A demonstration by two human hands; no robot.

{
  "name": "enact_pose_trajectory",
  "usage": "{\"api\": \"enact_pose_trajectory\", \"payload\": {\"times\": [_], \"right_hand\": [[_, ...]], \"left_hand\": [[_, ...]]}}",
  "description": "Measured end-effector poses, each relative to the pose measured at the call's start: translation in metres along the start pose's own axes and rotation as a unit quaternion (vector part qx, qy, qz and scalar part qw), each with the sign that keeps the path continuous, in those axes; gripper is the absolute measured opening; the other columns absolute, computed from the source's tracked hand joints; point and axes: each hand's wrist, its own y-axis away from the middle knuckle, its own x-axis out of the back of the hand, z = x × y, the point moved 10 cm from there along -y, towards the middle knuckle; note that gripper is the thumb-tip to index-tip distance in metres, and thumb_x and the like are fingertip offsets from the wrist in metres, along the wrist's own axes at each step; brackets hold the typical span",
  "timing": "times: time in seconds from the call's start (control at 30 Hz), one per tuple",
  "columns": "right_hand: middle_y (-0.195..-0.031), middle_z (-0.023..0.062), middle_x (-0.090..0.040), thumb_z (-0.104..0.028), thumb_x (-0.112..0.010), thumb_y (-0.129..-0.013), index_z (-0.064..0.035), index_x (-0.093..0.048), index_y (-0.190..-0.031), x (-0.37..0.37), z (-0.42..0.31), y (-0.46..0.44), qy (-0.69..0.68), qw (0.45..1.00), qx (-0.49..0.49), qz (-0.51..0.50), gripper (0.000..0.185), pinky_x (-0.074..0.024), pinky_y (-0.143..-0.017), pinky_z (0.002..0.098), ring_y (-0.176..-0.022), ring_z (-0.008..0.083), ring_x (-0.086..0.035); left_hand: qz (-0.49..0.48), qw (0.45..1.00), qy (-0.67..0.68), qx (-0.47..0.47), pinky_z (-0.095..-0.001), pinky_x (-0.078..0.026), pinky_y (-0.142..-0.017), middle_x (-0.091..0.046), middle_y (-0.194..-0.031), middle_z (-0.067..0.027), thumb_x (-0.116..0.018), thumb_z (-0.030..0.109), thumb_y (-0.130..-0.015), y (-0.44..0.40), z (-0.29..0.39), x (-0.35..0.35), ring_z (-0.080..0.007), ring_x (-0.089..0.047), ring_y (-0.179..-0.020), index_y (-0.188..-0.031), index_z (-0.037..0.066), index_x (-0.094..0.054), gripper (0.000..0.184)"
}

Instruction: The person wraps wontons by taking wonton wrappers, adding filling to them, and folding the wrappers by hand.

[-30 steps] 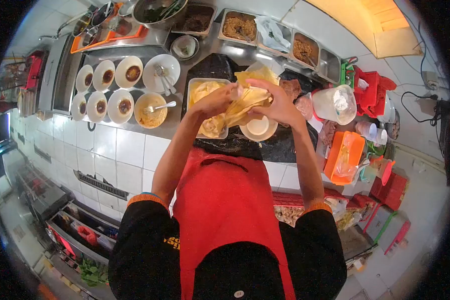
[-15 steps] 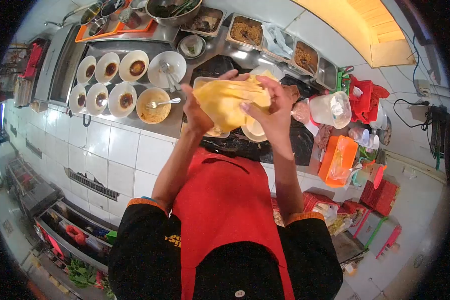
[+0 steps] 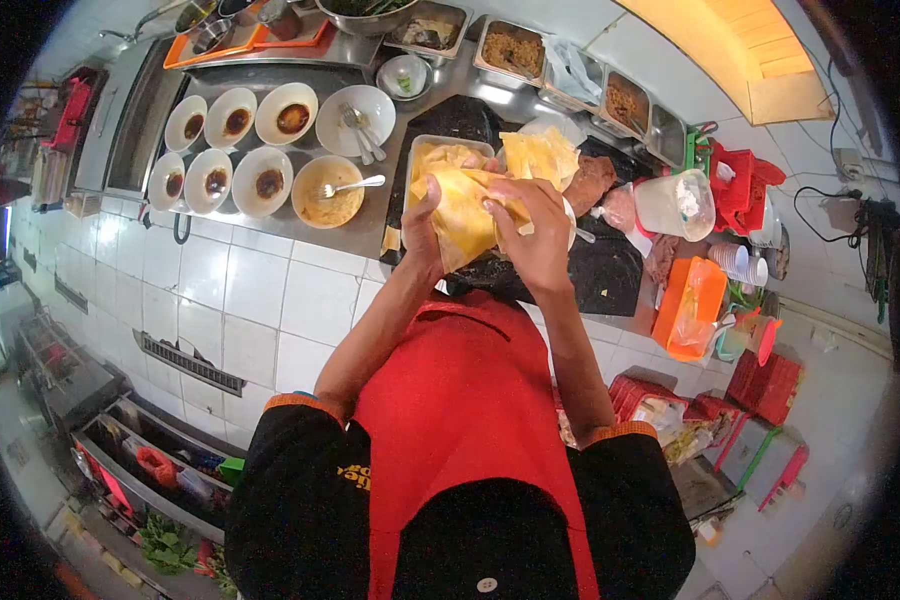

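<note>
A thin yellow dough wrapper sheet [image 3: 460,212] is between my two hands, above the counter. My left hand [image 3: 426,238] grips its left side, with the thumb up along the edge. From the right, my right hand [image 3: 536,238] pinches it, fingers bent over the top. Just beyond lie more yellow wrapper sheets [image 3: 542,158], loosely piled. A clear plastic tub [image 3: 412,172] holding pale yellow folded pieces stands behind my left hand. Partly hidden under my right hand is a pale dish with a spoon handle [image 3: 585,236] sticking out.
Several white bowls [image 3: 208,181] with dark sauce stand on the left. Near them are a bowl with a fork [image 3: 328,206] and a plate with cutlery [image 3: 356,121]. Metal trays of minced filling [image 3: 511,55] line the back. On the right are a white-powder tub [image 3: 673,206] and an orange container [image 3: 692,308].
The fanned bundle between my hands has given way to a smaller, flatter piece of wrapper. The sheets behind now show more fully. The view has shifted slightly.
</note>
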Motion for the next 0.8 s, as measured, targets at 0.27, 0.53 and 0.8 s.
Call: {"api": "enact_pose_trajectory", "payload": {"times": [0.27,0.53,0.8], "right_hand": [[-0.100,0.0044,-0.072,0.003,-0.073,-0.089,-0.0020,-0.068,-0.111,-0.016,0.023,0.013,-0.208,0.966,-0.150,-0.017,0.023,-0.0528,-0.075,0.0266,-0.088,0.0102,-0.067],[-0.100,0.0062,-0.073,0.011,-0.074,-0.085,0.0031,-0.066,-0.120,-0.036,0.043,0.028,-0.338,0.905,-0.238,-0.103,0.036,-0.0573,-0.086,0.0251,-0.092,0.0105,-0.069],[-0.115,0.0144,-0.069,0.000,-0.075,-0.085,-0.0043,-0.071,-0.116,-0.022,0.001,0.016,-0.063,0.987,-0.090,-0.122,0.031,-0.0538,-0.091,0.0343,-0.107,0.0246,-0.068]], "left_hand": [[0.096,0.937,-0.329,0.059,-0.0368,-0.053,-0.099,-0.063,-0.130,-0.0098,-0.072,0.024,-0.097,0.023,0.012,0.050,-0.0205,-0.063,-0.116,-0.143,0.003,-0.049,0.055],[0.126,0.921,-0.368,0.013,-0.0346,-0.055,-0.093,-0.067,-0.124,-0.0092,-0.071,0.021,-0.098,0.043,0.034,0.040,-0.0177,-0.066,-0.110,-0.134,0.002,-0.058,0.042],[0.149,0.890,-0.430,0.000,-0.0315,-0.059,-0.083,-0.072,-0.114,-0.0083,-0.076,0.009,-0.093,0.046,0.039,0.058,-0.0159,-0.071,-0.097,-0.126,-0.001,-0.064,0.036]]}}
